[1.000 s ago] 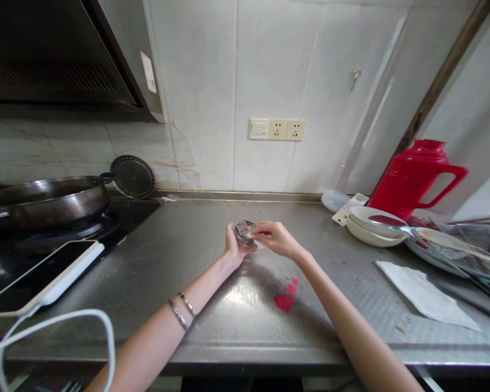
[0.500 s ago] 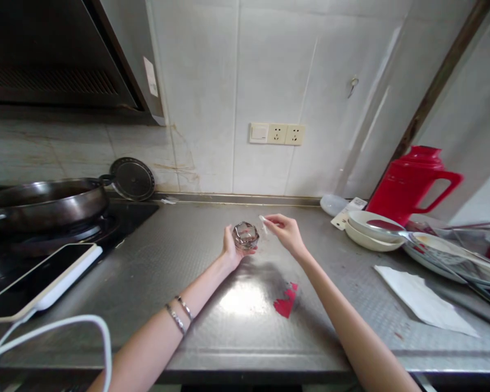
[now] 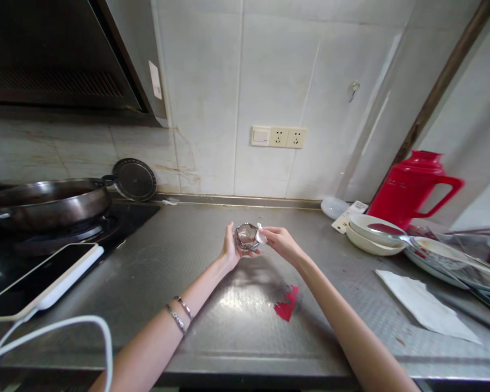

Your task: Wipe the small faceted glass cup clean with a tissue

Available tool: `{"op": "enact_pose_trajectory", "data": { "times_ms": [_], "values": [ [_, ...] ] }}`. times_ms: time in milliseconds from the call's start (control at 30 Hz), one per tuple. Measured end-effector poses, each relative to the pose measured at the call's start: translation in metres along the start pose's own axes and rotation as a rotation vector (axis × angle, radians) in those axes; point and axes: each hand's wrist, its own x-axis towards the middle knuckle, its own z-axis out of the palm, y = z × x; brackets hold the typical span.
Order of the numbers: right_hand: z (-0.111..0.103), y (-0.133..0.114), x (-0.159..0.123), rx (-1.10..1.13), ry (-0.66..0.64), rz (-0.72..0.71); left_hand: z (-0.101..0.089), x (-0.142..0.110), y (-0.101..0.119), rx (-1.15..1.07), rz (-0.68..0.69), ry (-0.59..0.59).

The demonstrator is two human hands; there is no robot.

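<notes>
My left hand (image 3: 230, 247) is cupped round a small clear faceted glass cup (image 3: 246, 237), held above the steel counter (image 3: 212, 305) with its mouth turned toward me. My right hand (image 3: 280, 242) pinches a small white scrap, perhaps tissue (image 3: 261, 234), against the cup's right rim. Two bracelets sit on my left wrist. A red scrap (image 3: 286, 306) lies on the counter below my right forearm.
A dark pan (image 3: 44, 201) sits on the stove at left, a round lid (image 3: 135, 179) leaning on the wall behind it. A phone (image 3: 36, 277) with a white cable (image 3: 49, 332) lies front left. At right: stacked bowls (image 3: 371, 234), plates, a red jug (image 3: 412, 185), white paper (image 3: 424, 305).
My right hand pulled the white scrap out and away from the cup, then brought it back to the cup's right rim. The left hand kept holding the cup, turning it slightly.
</notes>
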Motion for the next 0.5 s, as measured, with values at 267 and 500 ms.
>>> {"op": "enact_pose_trajectory", "data": {
  "times_ms": [267,500],
  "values": [
    [0.001,-0.0037,-0.0051,-0.007,-0.082,0.089,-0.0038,0.0023,-0.0039,0.037,0.006,-0.064],
    [-0.0007,0.0039,0.0004,-0.045,-0.021,0.092,-0.0044,0.0017,-0.0053,0.055,-0.034,-0.086]
  ]
}}
